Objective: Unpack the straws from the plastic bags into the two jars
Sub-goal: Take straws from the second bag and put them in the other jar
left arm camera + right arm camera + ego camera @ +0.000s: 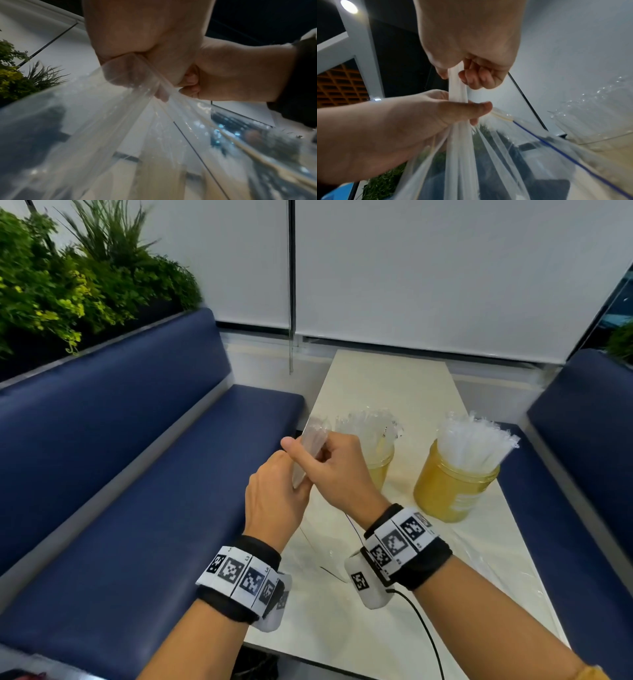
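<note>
My left hand (274, 494) and right hand (329, 467) meet above the table's left edge. A small bunch of clear wrapped straws (310, 441) stands up between them. In the right wrist view the right hand (471, 56) pinches the top of the straws (458, 86). Below it the left hand (419, 119) grips the mouth of a clear zip bag (496, 162), which hangs down. The left wrist view shows the left hand (145, 44) clenched on the bag (102, 128). Two yellow jars (380, 470) (452, 491), both holding straws, stand just right of the hands.
The pale table (387, 385) runs between two blue benches (137, 474) (582, 457). Green plants (68, 278) rise behind the left bench. Loose clear plastic (479, 559) lies on the table near me. A black cable (424, 628) hangs from my right wrist.
</note>
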The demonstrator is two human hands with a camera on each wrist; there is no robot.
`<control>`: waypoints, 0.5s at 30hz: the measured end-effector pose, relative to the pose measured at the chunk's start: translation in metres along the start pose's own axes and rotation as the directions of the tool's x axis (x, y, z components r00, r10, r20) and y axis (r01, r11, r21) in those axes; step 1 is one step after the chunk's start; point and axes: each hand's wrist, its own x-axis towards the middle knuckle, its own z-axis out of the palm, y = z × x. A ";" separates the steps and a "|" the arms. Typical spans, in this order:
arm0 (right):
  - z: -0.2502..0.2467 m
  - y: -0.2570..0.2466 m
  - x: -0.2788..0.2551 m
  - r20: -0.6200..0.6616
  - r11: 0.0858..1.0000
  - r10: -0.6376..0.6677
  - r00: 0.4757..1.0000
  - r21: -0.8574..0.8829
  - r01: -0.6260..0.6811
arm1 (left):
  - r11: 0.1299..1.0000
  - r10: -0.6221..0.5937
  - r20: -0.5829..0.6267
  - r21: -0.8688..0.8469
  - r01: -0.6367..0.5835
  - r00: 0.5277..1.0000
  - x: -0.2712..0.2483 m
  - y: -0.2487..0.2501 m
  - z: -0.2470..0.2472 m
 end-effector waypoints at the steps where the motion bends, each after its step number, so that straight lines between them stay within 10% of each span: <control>1: 0.000 0.002 0.002 -0.008 0.999 -0.025 1.000 -0.023 0.024 | 1.000 -0.017 0.005 0.019 0.017 1.000 0.001 0.000 0.000; 15: -0.125 0.016 0.126 -0.406 0.911 -0.228 0.885 -0.411 0.047 | 0.988 -0.062 0.083 0.143 0.050 0.995 0.018 -0.015 -0.007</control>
